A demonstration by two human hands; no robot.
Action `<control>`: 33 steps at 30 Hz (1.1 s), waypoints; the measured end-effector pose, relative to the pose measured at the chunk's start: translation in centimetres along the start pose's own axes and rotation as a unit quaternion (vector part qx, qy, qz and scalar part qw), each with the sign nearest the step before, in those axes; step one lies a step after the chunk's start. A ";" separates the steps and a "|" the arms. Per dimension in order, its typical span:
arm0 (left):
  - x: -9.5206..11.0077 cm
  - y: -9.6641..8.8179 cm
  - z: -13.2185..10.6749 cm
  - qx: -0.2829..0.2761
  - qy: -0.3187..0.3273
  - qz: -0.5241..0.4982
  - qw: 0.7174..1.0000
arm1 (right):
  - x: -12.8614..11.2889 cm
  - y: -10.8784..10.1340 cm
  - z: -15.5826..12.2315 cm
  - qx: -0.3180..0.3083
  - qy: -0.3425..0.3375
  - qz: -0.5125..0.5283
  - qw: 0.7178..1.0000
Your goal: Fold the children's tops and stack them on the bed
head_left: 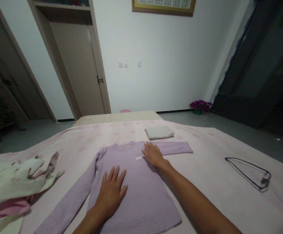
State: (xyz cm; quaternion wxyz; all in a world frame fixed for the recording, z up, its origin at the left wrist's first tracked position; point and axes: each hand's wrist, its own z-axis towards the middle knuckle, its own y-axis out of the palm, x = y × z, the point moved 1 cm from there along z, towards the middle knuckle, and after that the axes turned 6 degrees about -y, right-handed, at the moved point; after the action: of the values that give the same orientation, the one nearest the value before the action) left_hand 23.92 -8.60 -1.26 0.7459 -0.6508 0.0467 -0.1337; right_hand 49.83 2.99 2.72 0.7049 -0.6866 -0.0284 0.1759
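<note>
A lilac long-sleeved sweater (136, 195) lies spread flat on the pink bed cover, neck away from me, both sleeves stretched out. My left hand (112, 191) rests flat on its middle, fingers stretched out and a little apart. My right hand (153, 154) lies flat on the upper right chest near the shoulder, fingers extended towards the collar. Neither hand holds anything.
A folded cream cloth (159, 132) sits beyond the sweater. A black wire hanger (250, 172) lies on the bed cover (212, 191) to the right. A heap of white and pink clothes (17, 182) is at the left. Doors, a wall and potted flowers (201, 106) stand beyond.
</note>
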 end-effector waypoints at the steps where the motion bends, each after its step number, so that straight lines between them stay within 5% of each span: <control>1: 0.0 0.0 0.0 0.000 0.000 0.000 1.000 | 0.9 0.5 0.8 -0.026 0.012 -0.001 1.000; 8: -0.3 0.7 0.1 0.013 0.006 -0.003 1.000 | 9.0 1.7 2.0 -0.035 0.079 -0.026 0.996; 16: -0.5 0.8 0.3 -0.001 0.005 -0.005 1.000 | 21.1 0.7 -2.0 0.020 0.212 -0.083 0.974; 20: -0.4 0.6 0.2 0.005 0.004 -0.012 1.000 | 24.2 -0.2 -3.5 0.023 0.274 -0.089 0.957; 22: -0.4 0.5 0.2 0.004 0.006 -0.016 1.000 | 23.3 -0.9 -3.2 0.020 0.305 -0.099 0.947; 25: -0.2 0.0 0.2 0.000 0.001 -0.023 1.000 | 18.5 -1.5 -1.5 0.043 0.297 -0.104 0.948; 29: 0.0 -0.5 0.2 0.002 -0.001 -0.045 0.999 | 7.3 -0.5 0.3 0.018 0.119 -0.024 0.992; 33: -1.1 -0.7 -0.2 0.028 0.000 -0.155 0.987 | -2.3 2.0 -0.7 0.003 -0.047 0.033 0.998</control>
State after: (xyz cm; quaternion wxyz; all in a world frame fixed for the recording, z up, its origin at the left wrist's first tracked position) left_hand 22.75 -8.57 -0.69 0.7340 -0.6290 -0.0587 -0.2493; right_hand 47.47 1.62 1.16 0.6989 -0.6757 -0.0387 0.2312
